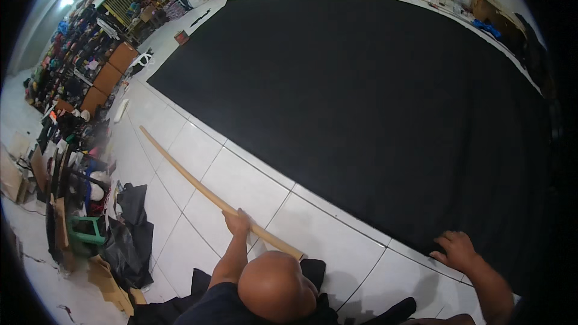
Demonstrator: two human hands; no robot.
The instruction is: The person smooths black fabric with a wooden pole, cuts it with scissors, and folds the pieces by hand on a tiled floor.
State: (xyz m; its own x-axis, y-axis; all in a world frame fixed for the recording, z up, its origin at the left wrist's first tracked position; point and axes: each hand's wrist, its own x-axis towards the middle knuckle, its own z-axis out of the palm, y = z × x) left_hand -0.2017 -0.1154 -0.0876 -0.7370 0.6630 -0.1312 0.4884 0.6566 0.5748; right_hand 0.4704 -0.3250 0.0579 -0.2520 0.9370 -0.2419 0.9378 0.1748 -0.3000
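Observation:
A large sheet of black cloth (337,84) is spread over the white tiled floor, filling the middle and right. My left hand (238,221) is wrapped round a long tan tube (205,188), which looks like cardboard. It slants across the tiles near the cloth's front edge, and its near end points down to the right. At the front right edge of the cloth is my right hand (456,250), its fingers bent and the thumb apart from them. Whether those fingertips touch the cloth is hard to tell. A rounded bare shape (277,286), perhaps my knee, shows between my arms.
Piled goods (72,54) and brown boxes (108,78) line the left side. Closer are a green stool (87,230) and dark sheeting (127,244). A small box (181,37) stands by the cloth's far left corner. Bottles and loose items line the back wall.

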